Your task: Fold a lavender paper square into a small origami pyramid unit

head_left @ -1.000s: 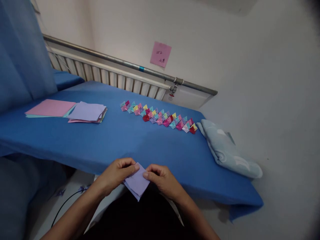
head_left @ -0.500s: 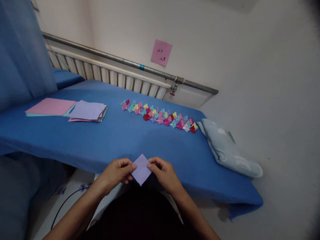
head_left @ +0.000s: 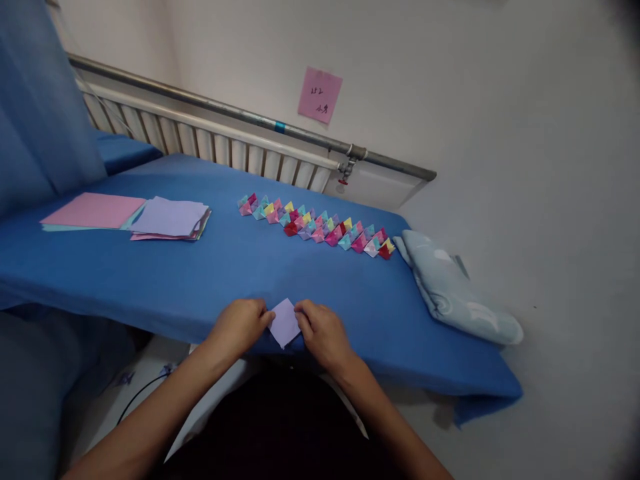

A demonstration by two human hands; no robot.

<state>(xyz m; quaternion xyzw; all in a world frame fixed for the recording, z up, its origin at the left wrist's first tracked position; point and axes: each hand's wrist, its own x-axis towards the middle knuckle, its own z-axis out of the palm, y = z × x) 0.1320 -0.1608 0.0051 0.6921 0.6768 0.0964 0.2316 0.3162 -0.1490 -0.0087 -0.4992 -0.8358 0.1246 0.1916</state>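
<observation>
A small lilac sheet of folded paper, turned like a diamond, is held between my two hands at the near edge of the blue-covered table. My left hand pinches its left corner, thumb on top. At the right corner, my right hand grips it between thumb and fingers. The fingers beneath the paper are hidden. Beyond my hands lie rows of small folded paper pieces in pink, teal, yellow, red and lilac.
Stacked lilac paper and pink paper lie at the left. A folded pale blue blanket rests at the right end. Behind run a radiator and a metal pipe. A blue curtain hangs at the left.
Both hands have moved slightly forward with the lilac paper, down toward the table edge. The left hand has turned so its back faces up, and the paper is tilted a little.
</observation>
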